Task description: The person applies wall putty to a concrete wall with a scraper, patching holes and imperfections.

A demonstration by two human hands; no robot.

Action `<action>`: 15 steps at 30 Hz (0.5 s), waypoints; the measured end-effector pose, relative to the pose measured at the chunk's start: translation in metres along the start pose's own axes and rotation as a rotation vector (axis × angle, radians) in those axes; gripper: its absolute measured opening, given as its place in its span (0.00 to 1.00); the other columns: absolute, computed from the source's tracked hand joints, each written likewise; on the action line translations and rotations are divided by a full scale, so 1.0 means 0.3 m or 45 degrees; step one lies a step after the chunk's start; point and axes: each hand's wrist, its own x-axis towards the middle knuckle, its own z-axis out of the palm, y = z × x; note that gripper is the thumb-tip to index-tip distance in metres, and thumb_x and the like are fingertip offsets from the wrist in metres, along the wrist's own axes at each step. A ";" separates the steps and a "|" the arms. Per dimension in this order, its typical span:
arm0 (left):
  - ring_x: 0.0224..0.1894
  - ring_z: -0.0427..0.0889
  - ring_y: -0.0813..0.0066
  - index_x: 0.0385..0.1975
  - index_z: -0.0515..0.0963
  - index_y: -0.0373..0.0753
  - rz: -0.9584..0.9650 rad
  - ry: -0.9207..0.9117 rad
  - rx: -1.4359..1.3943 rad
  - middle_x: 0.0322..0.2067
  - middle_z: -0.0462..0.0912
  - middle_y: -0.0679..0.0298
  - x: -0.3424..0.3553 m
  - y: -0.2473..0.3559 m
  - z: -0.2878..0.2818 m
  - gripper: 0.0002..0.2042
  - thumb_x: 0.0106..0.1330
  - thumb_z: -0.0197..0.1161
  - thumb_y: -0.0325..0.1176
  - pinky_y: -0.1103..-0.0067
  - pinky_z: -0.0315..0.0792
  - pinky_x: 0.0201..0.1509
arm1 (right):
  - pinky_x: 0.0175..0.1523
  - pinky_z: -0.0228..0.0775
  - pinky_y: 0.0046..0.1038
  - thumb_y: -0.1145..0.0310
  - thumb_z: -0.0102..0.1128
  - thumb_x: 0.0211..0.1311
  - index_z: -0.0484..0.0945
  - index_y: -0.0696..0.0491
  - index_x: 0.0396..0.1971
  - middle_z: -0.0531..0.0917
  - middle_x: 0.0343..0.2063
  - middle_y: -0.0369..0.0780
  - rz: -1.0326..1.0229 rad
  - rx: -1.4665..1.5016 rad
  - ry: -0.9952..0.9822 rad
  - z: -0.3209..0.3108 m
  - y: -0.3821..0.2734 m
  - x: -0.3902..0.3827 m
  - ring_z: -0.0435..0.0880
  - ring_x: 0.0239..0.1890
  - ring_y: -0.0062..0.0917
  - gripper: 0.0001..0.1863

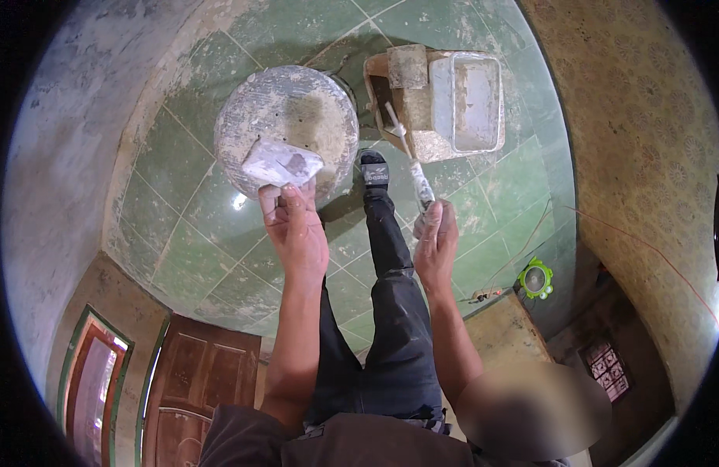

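My left hand [293, 226] grips the near edge of a whitish plate-like piece [282, 162] with a damp grey patch, its thumb on top. The piece is held over a round stool top [289, 101] that is spattered with white and pierced by a few small holes. In my right hand [436, 233], the fingers wrap round the white-smeared handle of a narrow long tool [410, 152]. Its thin end points away from me toward the box-like container; what kind of tool it is, I cannot make out.
A worn beige container [414, 117] stands at the far right, bearing a whitish rectangular tub [478, 105] and a square block [408, 66]. My slippered foot [373, 170] is between stool and container on stained green tiles [243, 241]. A green fan [536, 279] and cable lie right.
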 end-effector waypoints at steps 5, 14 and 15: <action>0.63 0.70 0.66 0.50 0.68 0.37 0.093 0.081 0.085 0.59 0.71 0.57 0.044 0.022 -0.168 0.13 0.72 0.57 0.35 0.63 0.57 0.73 | 0.26 0.55 0.19 0.48 0.34 0.77 0.68 0.56 0.29 0.68 0.21 0.32 0.285 0.516 -0.106 0.029 -0.075 0.056 0.64 0.22 0.14 0.26; 0.63 0.69 0.61 0.51 0.68 0.35 0.094 0.172 0.211 0.59 0.70 0.54 0.063 0.079 -0.348 0.13 0.73 0.55 0.35 0.63 0.57 0.74 | 0.28 0.64 0.36 0.51 0.28 0.78 0.69 0.61 0.37 0.73 0.22 0.44 0.035 -0.084 -0.247 0.083 -0.162 0.313 0.70 0.22 0.31 0.28; 0.63 0.69 0.61 0.51 0.68 0.35 0.090 0.174 0.207 0.59 0.70 0.54 0.054 0.085 -0.344 0.13 0.73 0.55 0.35 0.63 0.57 0.74 | 0.30 0.65 0.41 0.54 0.33 0.78 0.68 0.62 0.39 0.73 0.22 0.51 -0.134 -0.100 -0.140 0.107 -0.143 0.309 0.70 0.21 0.44 0.24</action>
